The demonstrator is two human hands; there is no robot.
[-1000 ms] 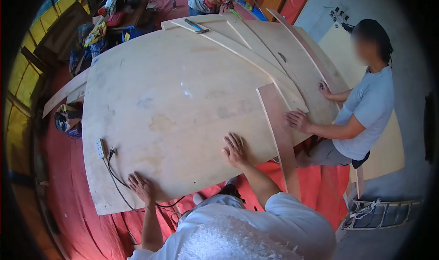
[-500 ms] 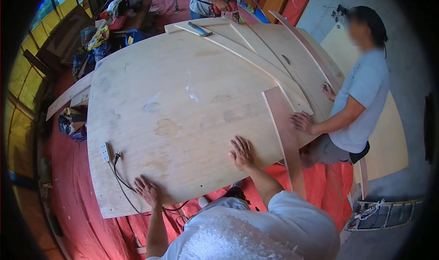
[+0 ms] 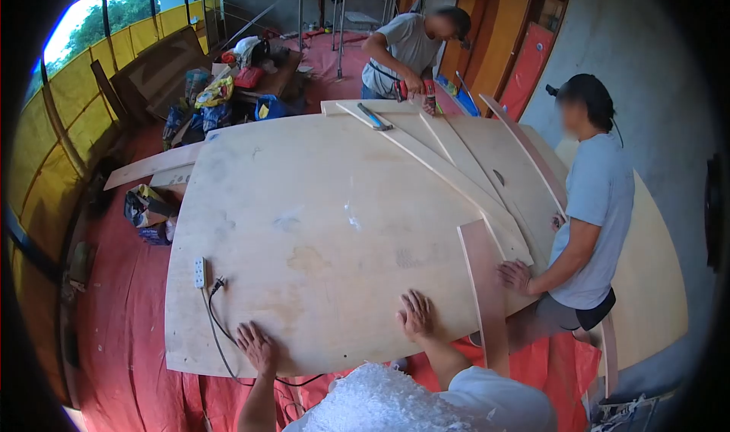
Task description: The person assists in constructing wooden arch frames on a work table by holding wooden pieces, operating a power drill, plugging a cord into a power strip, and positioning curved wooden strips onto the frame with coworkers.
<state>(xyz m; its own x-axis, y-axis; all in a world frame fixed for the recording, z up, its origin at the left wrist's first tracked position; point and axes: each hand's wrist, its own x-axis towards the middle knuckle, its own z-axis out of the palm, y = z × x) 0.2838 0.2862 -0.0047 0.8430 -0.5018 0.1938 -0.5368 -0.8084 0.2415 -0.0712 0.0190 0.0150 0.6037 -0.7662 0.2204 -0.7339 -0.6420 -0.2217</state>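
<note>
A large plywood sheet (image 3: 304, 196) spreads out in front of me. Close to its near edge, my left hand (image 3: 258, 348) lies flat with fingers spread, touching the black power cord (image 3: 215, 325) or just beside it. My right hand (image 3: 416, 316) also rests flat on the wood, fingers apart, left of a reddish plank (image 3: 484, 287). Neither hand grips anything. A white power strip (image 3: 200, 273) and a black plug (image 3: 219, 282) lie beyond my left hand.
One co-worker (image 3: 411, 48) at the far edge holds a red drill (image 3: 430, 97) on the wood. Another (image 3: 589, 204), at right, leans a hand on the sheet. A hammer (image 3: 374, 117) lies on wooden strips (image 3: 449, 181). Bags (image 3: 217, 93) are piled at far left.
My view has tilted up, so the sheet sits lower and the far co-worker shows more fully. Both my hands stay flat on the plywood.
</note>
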